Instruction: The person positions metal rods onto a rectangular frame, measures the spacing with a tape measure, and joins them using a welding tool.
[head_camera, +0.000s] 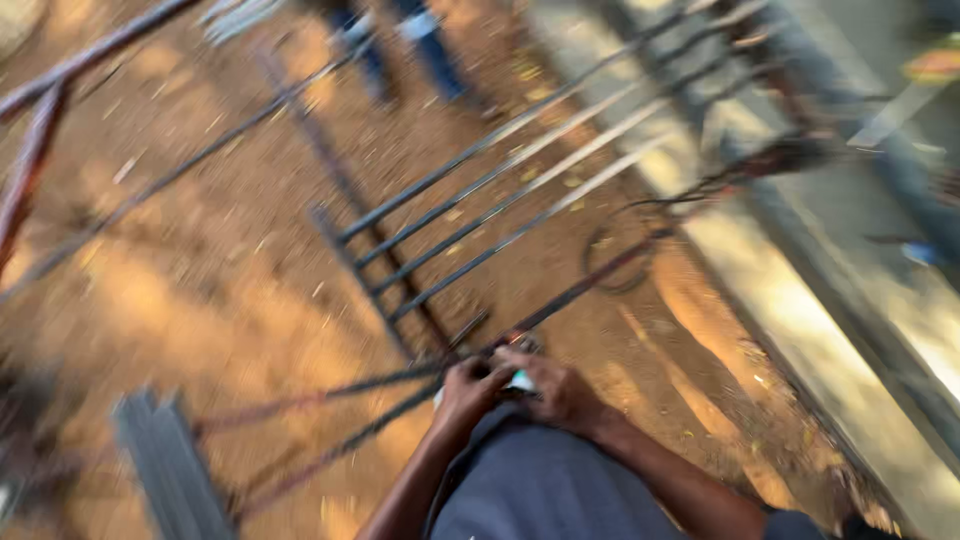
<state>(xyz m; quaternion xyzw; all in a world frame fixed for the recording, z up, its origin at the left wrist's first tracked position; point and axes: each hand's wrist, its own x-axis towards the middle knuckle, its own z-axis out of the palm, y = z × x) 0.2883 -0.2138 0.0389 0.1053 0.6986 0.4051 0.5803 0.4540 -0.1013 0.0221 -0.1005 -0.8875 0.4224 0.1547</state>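
The view is blurred by motion. My left hand (467, 388) and my right hand (556, 390) meet close together in front of my grey-clad knee (535, 480), low in the middle of the view. Both curl around the near end of a thin dark metal rod (590, 285) that runs away up to the right. A small pale object (521, 381) shows between the fingers; its kind cannot be told. Just beyond my hands lies a metal grille of several parallel bars (500, 195) on reddish dirt.
More thin rods (330, 395) run left from my hands toward a grey metal channel piece (170, 470). A wire loop (620, 250) lies on the dirt to the right. A concrete kerb (800, 300) runs along the right. Another person's legs (400, 45) stand at the top.
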